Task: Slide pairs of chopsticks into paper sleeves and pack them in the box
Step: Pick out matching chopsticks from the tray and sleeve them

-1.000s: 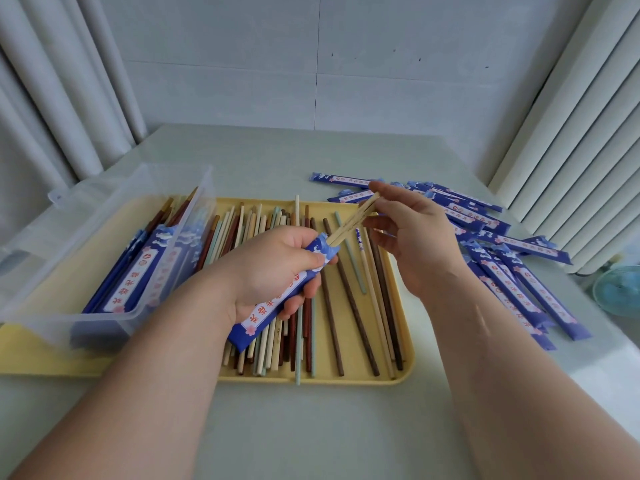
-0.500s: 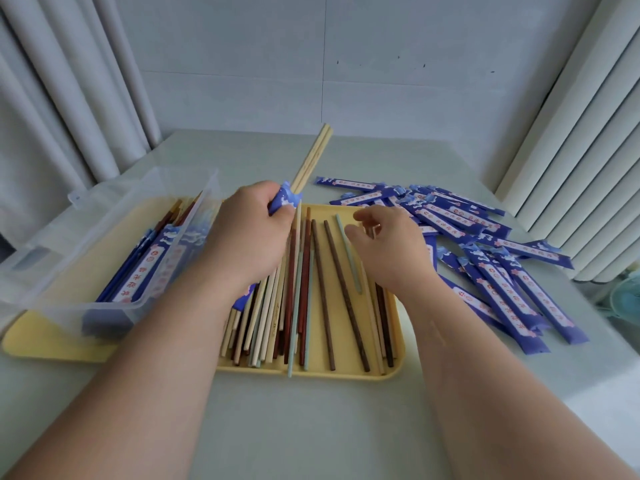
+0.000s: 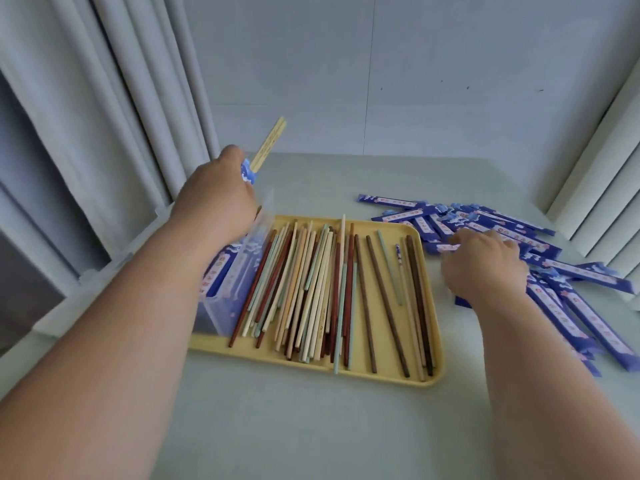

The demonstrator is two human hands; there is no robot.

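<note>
One sleeved pair (image 3: 266, 147): pale wood sticks poking from a blue sleeve, tilted up-right, gripped in L hand (image 3: 216, 199) over the box (image 3: 239, 289). The box is clear plastic w/ packed sleeves (image 3: 216, 268) inside. Many loose chopsticks (image 3: 311, 289) (cream, red-brown, mint, dark brown) lie lengthwise on yellow tray (image 3: 381, 377). Blue empty sleeves (image 3: 585, 275) are heaped R of tray, under R hand (image 3: 485, 265); grip unclear.

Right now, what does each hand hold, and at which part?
The left hand grips a chopstick pair around its blue sleeve. The right hand touches loose sleeves; grip unclear.
</note>
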